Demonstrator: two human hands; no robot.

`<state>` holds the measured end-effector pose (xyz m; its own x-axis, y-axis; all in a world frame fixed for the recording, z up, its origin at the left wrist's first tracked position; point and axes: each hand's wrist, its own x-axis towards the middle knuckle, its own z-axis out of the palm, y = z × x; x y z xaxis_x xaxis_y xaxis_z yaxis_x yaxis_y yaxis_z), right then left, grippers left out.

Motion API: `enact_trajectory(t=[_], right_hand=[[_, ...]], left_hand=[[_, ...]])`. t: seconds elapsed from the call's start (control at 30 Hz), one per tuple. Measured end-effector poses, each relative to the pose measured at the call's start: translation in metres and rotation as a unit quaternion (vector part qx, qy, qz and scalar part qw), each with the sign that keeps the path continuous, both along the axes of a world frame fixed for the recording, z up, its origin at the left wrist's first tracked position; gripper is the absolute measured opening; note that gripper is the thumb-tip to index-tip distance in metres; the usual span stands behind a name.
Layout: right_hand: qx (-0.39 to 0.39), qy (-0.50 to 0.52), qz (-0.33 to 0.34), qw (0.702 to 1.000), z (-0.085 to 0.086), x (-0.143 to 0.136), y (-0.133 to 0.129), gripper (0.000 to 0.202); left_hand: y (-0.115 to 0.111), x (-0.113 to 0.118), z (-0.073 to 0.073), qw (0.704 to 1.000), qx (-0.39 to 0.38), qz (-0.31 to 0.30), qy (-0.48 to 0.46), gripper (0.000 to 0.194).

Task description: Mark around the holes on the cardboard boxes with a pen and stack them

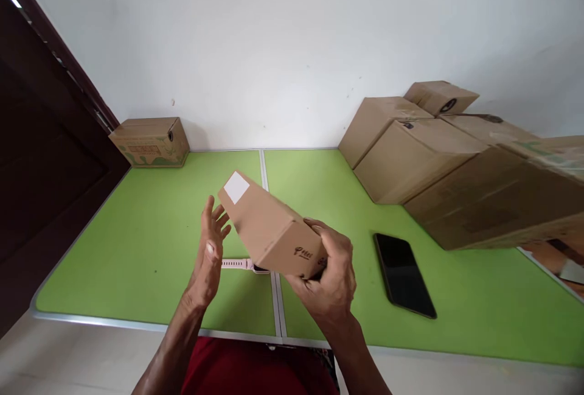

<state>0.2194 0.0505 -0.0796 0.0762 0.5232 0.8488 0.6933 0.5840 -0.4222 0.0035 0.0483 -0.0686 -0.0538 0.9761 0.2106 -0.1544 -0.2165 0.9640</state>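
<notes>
Gripping small carton [269, 224] in right hand [332, 268], holding left hand [208, 256] open just beside carton, pink-strapped watch [235, 263] on counter [118, 249] partly behind carton, phone [404, 274] right of carton

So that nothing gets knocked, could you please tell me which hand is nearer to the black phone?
Right. The right hand, holding a cardboard box, is left of the black phone; the left hand is farther left, open beside the box.
</notes>
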Motion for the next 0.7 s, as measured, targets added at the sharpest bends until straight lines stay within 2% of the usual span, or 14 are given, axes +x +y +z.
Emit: enact_trajectory(t=[0.07,0.13,0.17,0.23,0.3,0.37,0.47,0.53,0.6,0.7], right_hand=[[0.067,-0.079,-0.044,0.994,0.004,-0.011,0.004,0.082],[0.075,-0.119,-0.087,0.986,0.006,-0.027,0.001,0.069],[0.073,-0.129,-0.099,0.984,0.006,-0.036,-0.002,0.060],[0.076,-0.149,-0.104,0.980,0.005,-0.052,-0.014,0.047],[0.087,-0.180,-0.081,0.976,0.003,-0.064,-0.027,0.042],[0.083,-0.206,-0.026,0.975,0.003,-0.071,-0.037,0.043],[0.044,-0.226,0.090,0.969,0.009,-0.070,-0.042,0.045],[0.021,-0.240,0.137,0.961,0.014,-0.066,-0.037,0.054],[-0.009,-0.220,0.132,0.966,0.019,-0.060,-0.027,0.071],[-0.108,-0.089,0.061,0.988,0.024,-0.050,-0.014,0.079]], left_hand=[[-0.009,0.011,0.005,1.000,0.015,0.008,-0.015,0.130],[-0.021,0.029,0.010,0.999,0.013,0.021,-0.035,0.140],[-0.026,0.037,0.012,0.998,0.004,0.027,-0.061,0.142],[-0.032,0.050,0.017,0.988,-0.022,0.082,-0.130,0.137],[-0.031,0.052,0.021,0.969,-0.045,0.163,-0.179,0.128],[-0.026,0.044,0.026,0.956,-0.059,0.218,-0.189,0.114],[-0.019,0.027,0.033,0.949,-0.052,0.231,-0.210,0.082],[-0.017,0.018,0.034,0.945,-0.043,0.226,-0.232,0.067],[-0.016,0.012,0.035,0.942,-0.042,0.230,-0.242,0.057],[-0.015,0.006,0.034,0.936,-0.050,0.244,-0.249,0.047]])
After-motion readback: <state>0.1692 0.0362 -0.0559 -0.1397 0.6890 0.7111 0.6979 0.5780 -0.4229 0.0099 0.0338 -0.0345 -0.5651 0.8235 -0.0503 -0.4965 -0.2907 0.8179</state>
